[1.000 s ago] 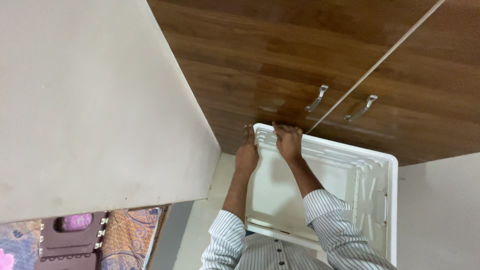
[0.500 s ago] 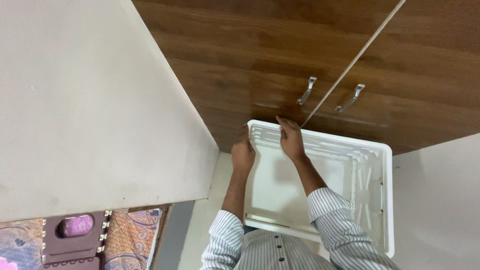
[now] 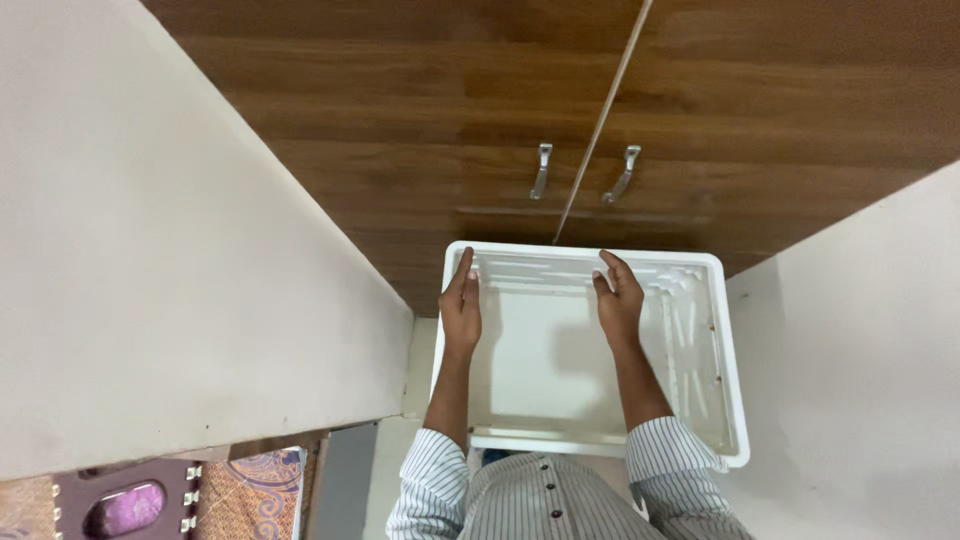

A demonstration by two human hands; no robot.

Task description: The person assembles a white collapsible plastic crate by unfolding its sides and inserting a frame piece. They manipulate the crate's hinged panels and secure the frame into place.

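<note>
A white rectangular plastic tub (image 3: pixel 735 360) is held in front of my striped shirt, its far edge against a brown wooden cabinet. My left hand (image 3: pixel 462 305) lies along the tub's left rim, fingertips at the far left corner. My right hand (image 3: pixel 620 295) presses on the inside of the far wall, fingers reaching up to the rim. The tub looks empty inside.
Two wooden cabinet doors meet above the tub, each with a metal handle, one on the left (image 3: pixel 541 170) and one on the right (image 3: pixel 622 173). White walls flank both sides (image 3: pixel 150 250) (image 3: pixel 870 350). A purple stool (image 3: pixel 130 505) and patterned fabric (image 3: pixel 265 475) show at bottom left.
My hands, close together at the tub's far left corner before, have spread apart; the right hand slid right along the far wall. The tub now sits centred under the handles.
</note>
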